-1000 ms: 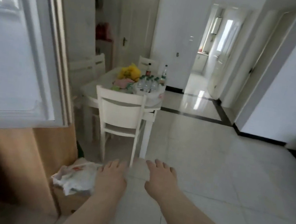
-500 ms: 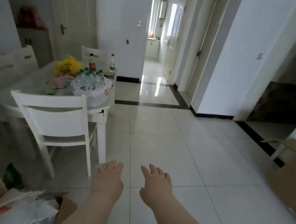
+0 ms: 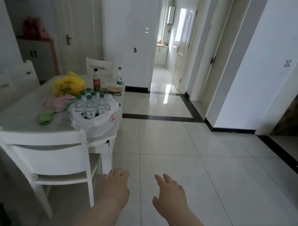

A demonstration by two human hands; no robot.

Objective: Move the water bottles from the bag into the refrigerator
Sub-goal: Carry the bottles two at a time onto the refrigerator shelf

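A white plastic bag (image 3: 102, 123) stands open on the right end of a white table (image 3: 18, 114), holding several clear water bottles (image 3: 91, 104) with green caps. Both of my hands hang low over the floor tiles, well short of the bag. My left hand (image 3: 114, 187) is flat with fingers loosely together, just right of a chair. My right hand (image 3: 170, 195) is spread, palm down. Neither holds anything. The refrigerator is out of view.
A white chair (image 3: 45, 157) stands at the table's near side, between me and the bag. On the table lie a yellow bag (image 3: 67, 85), pink and green cloths (image 3: 56, 105), a dark-capped bottle (image 3: 96, 80) and one more water bottle (image 3: 119, 78). Tiled floor stretches right toward a hallway (image 3: 165, 88).
The view has swung away from the refrigerator door and wooden cabinet and come closer to the table. Both hands stay empty and low in front of me.
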